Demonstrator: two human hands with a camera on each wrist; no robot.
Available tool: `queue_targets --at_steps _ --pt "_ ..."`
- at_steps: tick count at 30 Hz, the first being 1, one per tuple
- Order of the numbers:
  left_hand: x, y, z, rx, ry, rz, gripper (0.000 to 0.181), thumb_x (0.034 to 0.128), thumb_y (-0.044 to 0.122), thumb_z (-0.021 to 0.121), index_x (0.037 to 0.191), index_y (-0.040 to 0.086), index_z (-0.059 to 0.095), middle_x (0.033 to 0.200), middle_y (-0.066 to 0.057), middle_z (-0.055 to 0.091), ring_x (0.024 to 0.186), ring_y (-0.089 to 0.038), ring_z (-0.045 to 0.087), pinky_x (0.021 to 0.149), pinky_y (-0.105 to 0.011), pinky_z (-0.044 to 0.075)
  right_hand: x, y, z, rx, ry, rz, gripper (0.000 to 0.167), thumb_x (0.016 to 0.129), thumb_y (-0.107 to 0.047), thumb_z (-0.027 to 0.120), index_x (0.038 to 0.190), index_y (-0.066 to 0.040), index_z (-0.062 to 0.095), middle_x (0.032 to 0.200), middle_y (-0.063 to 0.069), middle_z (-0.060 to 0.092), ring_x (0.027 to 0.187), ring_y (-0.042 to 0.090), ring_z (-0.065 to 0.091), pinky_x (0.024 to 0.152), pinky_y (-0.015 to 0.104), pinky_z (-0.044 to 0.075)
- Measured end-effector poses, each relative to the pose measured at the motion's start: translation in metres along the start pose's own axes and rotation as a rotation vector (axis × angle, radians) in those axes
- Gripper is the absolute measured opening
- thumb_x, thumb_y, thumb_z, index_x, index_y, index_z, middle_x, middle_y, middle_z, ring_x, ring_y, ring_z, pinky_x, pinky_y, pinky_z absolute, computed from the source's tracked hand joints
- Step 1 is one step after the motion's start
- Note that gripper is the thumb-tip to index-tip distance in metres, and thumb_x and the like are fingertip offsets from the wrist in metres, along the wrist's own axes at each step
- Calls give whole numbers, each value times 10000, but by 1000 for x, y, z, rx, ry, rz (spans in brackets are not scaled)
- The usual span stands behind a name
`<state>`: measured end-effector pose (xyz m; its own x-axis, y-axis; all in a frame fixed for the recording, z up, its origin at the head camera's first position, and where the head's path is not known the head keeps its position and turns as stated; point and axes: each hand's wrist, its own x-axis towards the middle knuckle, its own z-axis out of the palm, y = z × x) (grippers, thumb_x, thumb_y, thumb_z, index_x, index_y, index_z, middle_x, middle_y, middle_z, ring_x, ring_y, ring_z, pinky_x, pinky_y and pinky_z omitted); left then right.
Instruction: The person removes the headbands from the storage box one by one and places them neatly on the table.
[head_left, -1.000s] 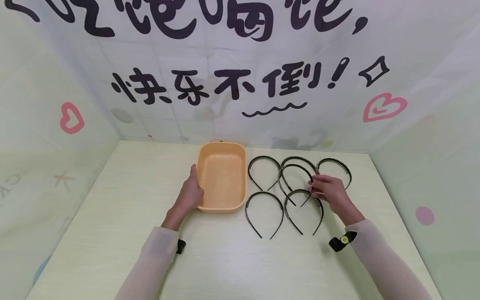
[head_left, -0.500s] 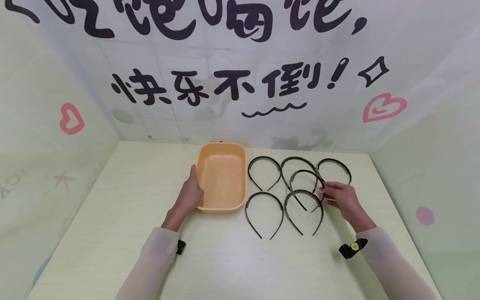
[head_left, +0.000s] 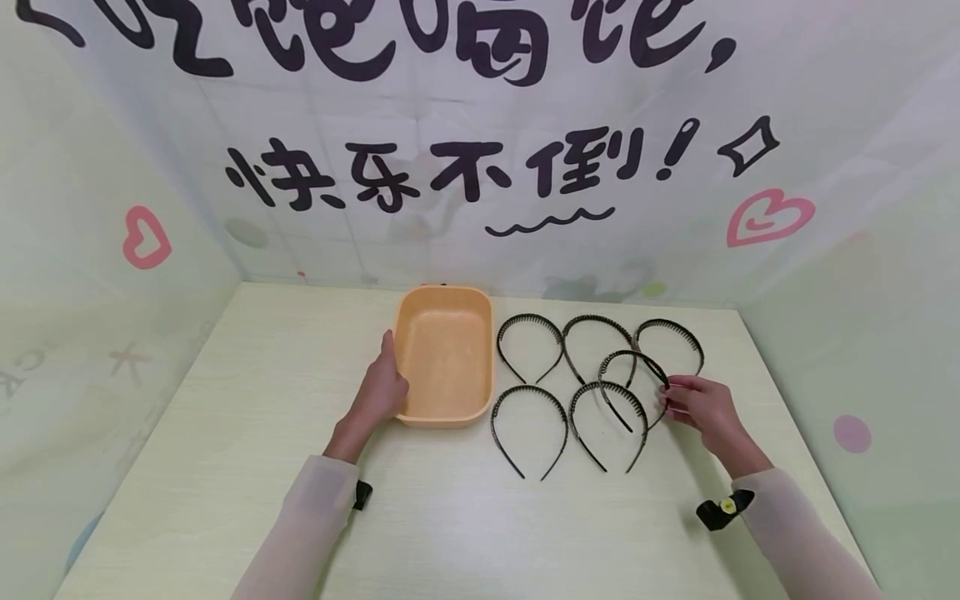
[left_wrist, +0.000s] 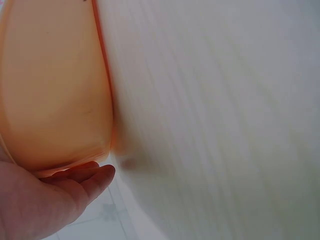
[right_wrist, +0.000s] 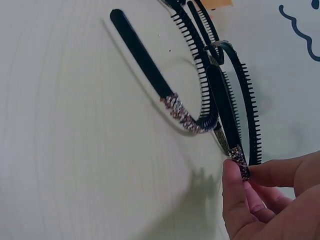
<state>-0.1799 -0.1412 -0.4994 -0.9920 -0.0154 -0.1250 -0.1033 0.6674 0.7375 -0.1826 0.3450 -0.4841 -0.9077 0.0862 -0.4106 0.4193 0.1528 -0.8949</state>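
An orange tray (head_left: pixel 444 358) stands on the table, and my left hand (head_left: pixel 381 392) grips its left side. In the head view the thumb lies along the rim; in the left wrist view the fingers curl against the tray's outer wall. My right hand (head_left: pixel 701 408) pinches a black toothed headband (right_wrist: pixel 223 95) by one glittery side between thumb and fingers. This headband is raised over the front-right headband (head_left: pixel 607 385), its open ends towards me. The right wrist view shows comb teeth along the inside of the arches and beads on the sides.
More black headbands lie flat right of the tray: a back-left headband (head_left: pixel 529 317), a back-middle headband (head_left: pixel 597 318), a back-right headband (head_left: pixel 670 322) and a front-left headband (head_left: pixel 529 388). Printed fabric walls enclose the pale table (head_left: pixel 480 533) at the back and sides.
My right hand has moved right and slightly towards me with the headband, from over the back-middle one to over the front-right one. The left hand and the tray stay put.
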Motion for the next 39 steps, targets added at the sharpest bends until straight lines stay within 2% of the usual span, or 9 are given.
queue_targets --at_steps 11,18,27,34,39 --pt "1 -1 0 -10 -1 -1 798 879 -76 373 1555 -57 -50 1475 -366 376 1172 -382 529 966 -497 449 -7 8 -18 -14 19 4 472 971 -30 568 1389 141 430 842 -128 711 771 49 684 705 237 571" --pt "1 -2 0 -8 -3 -1 799 872 -73 373 1553 -64 -46 1466 -371 384 1161 -377 526 969 -499 445 -11 13 -30 -4 12 7 415 964 -19 571 1338 138 481 836 -110 726 767 60 695 706 243 574" --pt "1 -1 -1 -2 5 5 811 860 -82 384 1553 -66 -39 1450 -375 402 1152 -382 535 952 -494 454 -15 16 -44 14 2 1 229 963 -14 568 1184 19 623 833 -112 733 765 60 698 708 241 574" --pt "1 -1 -1 0 -5 4 813 860 -84 379 1551 -68 -48 1461 -375 387 1153 -379 529 957 -491 451 -18 23 -55 -18 7 17 222 961 -22 585 1172 27 630 822 -111 728 756 61 699 698 245 574" --pt "1 0 -1 -1 -4 6 815 861 -84 384 1552 -66 -47 1461 -373 389 1161 -381 534 953 -490 455 -21 27 -65 -18 18 29 161 957 -23 594 1092 -52 678 819 -116 727 754 59 699 698 248 576"
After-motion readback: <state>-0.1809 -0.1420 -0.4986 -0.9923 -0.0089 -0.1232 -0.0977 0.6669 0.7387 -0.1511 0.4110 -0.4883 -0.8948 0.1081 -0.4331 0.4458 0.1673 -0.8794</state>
